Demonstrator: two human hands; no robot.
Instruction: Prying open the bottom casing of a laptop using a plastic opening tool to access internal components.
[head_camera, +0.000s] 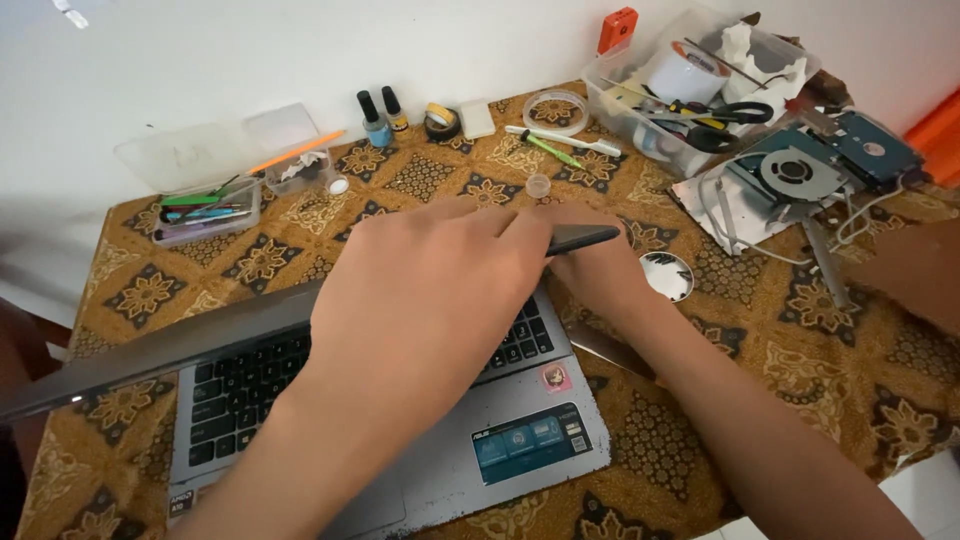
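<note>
On the desk (800, 400), spread with a brown patterned cloth, a grey laptop (420, 430) lies partly shut, its lid (200, 345) tilted low over the keyboard. Left hand (425, 290) lies flat across the lid's top edge, fingers loose, grasping nothing firmly that I can tell. Right hand (600, 265), beside the laptop's right corner, has its grip closed on the lid's corner (585, 238). Right of the laptop lies a small round mirror (667, 275); beyond it, a fan (795, 172) and a clear box (690, 95) of tools.
</note>
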